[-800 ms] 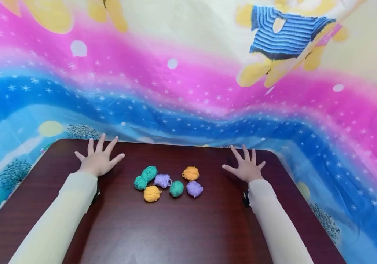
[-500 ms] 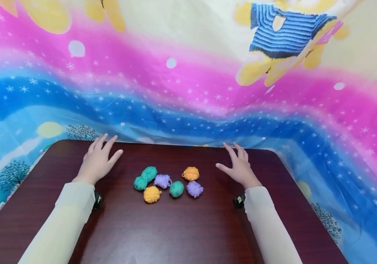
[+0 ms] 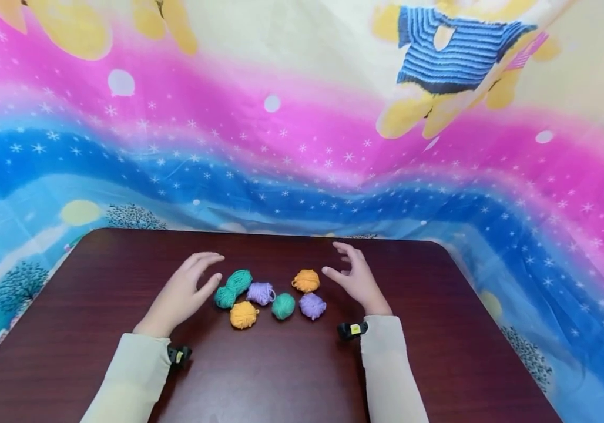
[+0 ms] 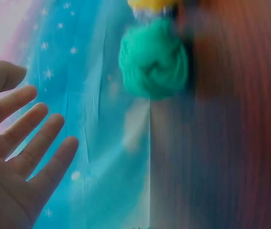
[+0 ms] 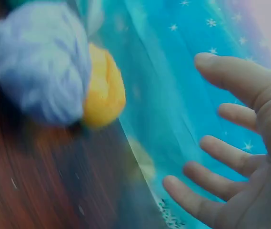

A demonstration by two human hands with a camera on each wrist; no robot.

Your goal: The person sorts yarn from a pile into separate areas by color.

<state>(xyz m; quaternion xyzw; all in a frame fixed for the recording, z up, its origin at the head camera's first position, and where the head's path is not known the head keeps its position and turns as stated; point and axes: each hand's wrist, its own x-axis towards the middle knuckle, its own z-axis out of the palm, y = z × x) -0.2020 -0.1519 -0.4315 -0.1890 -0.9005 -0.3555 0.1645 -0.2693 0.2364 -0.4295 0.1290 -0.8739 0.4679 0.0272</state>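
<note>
Two bare hands frame a small group of yarn balls lying directly on the dark red-brown table (image 3: 265, 382), around the centre of the head frame. At the group's left end sits a green yarn shape (image 3: 233, 288) with two rounded lobes; whether it is two touching balls or one pinched skein, I cannot tell. A yellow ball (image 3: 243, 315) is just below it, and the left purple ball (image 3: 260, 293) is just to its right. Next comes a round green ball (image 3: 283, 306), then the right purple ball (image 3: 312, 306), with an orange ball (image 3: 306, 281) directly above that one.

The left hand (image 3: 179, 294) is just left of the green shape, its fingers relaxed and slightly bent. In the left wrist view they are spread at the left of the frame, apart from the green yarn at upper centre. The right hand (image 3: 357, 281) is near the orange ball, on its right; its fingers are likewise loose and separated. The right wrist view shows them at the right, well apart from the blurred purple and orange balls at upper left.

Both arms wear pale sleeves (image 3: 393, 364), with small black devices (image 3: 352, 331) at the wrists. A printed cloth (image 3: 217, 176) in pink, blue and cream fills the upper frame.
</note>
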